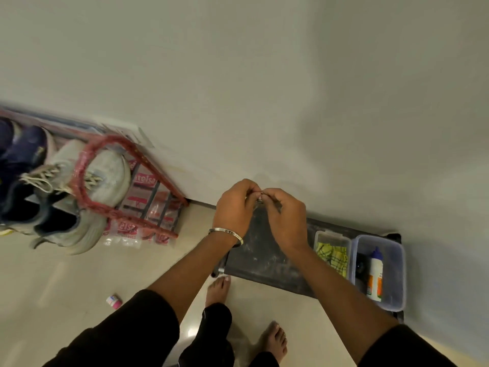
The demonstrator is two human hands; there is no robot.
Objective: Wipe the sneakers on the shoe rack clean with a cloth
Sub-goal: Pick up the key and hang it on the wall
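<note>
Nearest, our bare feet [275, 340] stand on the floor. Our left hand [234, 207] and right hand [284, 217] pinch something tiny together above a dark stool [260, 263]. Left, white sneakers [105, 173] sit on the rack [156, 200], toes toward the wall. The yellow cloth [332, 256] lies in a tub [318, 238].

We seem to be in a home, likely a hallway or entry corner. We see a plain painted wall [264, 75] meeting a glossy tiled floor [53, 282], a red shoe rack [148, 207] against the wall loaded with worn sneakers [105, 176], a low dark bench [259, 255] holding plastic containers [391, 274], and bare feet [275, 340] on the floor.
</note>
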